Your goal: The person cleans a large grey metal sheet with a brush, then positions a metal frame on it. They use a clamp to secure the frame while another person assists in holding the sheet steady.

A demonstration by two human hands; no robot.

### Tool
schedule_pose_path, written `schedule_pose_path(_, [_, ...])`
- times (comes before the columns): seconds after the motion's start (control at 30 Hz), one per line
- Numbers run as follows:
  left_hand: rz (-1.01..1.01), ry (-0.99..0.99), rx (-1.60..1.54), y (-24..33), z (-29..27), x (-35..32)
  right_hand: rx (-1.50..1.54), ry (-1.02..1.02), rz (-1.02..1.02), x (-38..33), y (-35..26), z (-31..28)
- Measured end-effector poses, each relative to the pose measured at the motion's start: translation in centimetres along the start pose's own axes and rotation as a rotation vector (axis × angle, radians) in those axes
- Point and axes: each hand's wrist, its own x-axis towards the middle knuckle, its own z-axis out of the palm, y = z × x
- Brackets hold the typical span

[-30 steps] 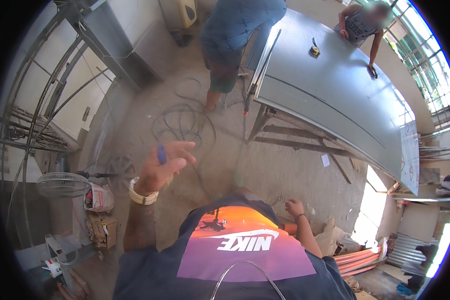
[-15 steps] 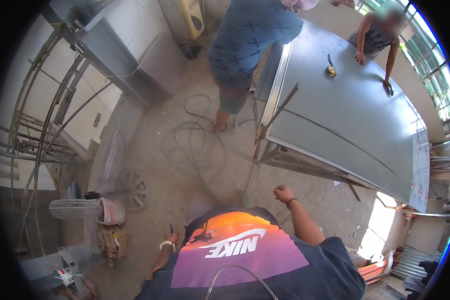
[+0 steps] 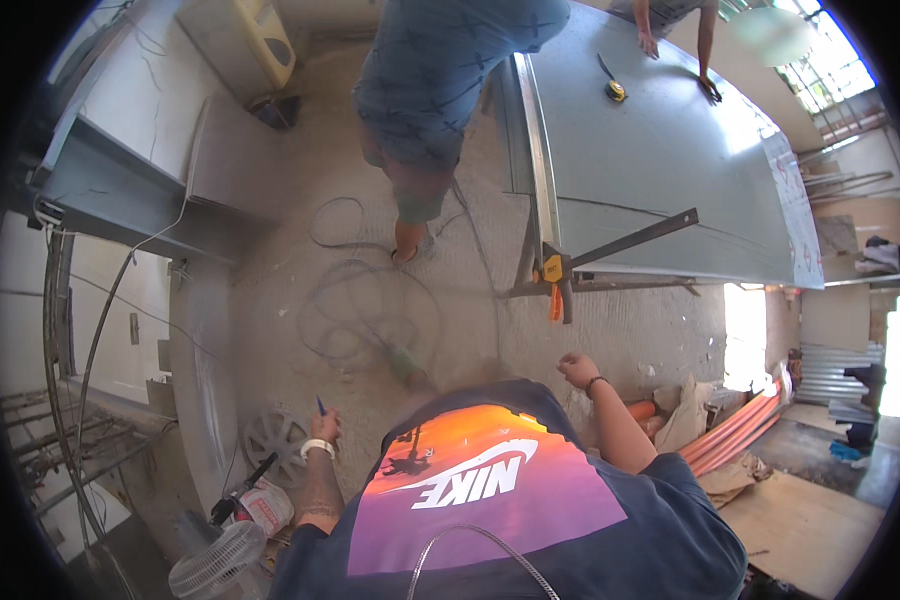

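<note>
My left hand (image 3: 324, 428), with a pale band on its wrist, is closed around a slim blue pen (image 3: 321, 406) whose tip points upward. Out to the right, my right hand (image 3: 577, 370) has curled fingers, and nothing shows in them; a dark bracelet circles that wrist. Beyond it, a bar clamp (image 3: 554, 268) with a yellow-and-black jaw and orange handle sits at the near left corner of the worktable. A long metal straight bar (image 3: 536, 150) runs along the left edge of the grey sheet (image 3: 660, 180) on top. Neither hand touches the table.
A tape measure (image 3: 616, 92) lies on the sheet. A co-worker in blue (image 3: 420, 80) stands left of the table; another person's hands (image 3: 707, 88) rest at its far side. A cable (image 3: 370, 300) coils across the floor. A fan (image 3: 215, 565) and orange pipes (image 3: 735, 435) flank me.
My view has turned to the right and closer, so the table corner and clamp show more fully. Both hands have come forward slightly; the pen stays in my left hand.
</note>
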Motion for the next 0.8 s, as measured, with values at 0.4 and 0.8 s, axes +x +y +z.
schedule_pose_path(0.4, [0.088,0.036,0.001,17.6,-2.1,4.5,1.182,0.177,-0.099,-7.2,-10.9,-7.6])
schedule_pose_path(0.8, [0.229,-0.364,0.323,-2.6,2.7,4.9,0.497,0.131,-0.112,-0.4,-22.1,-8.1])
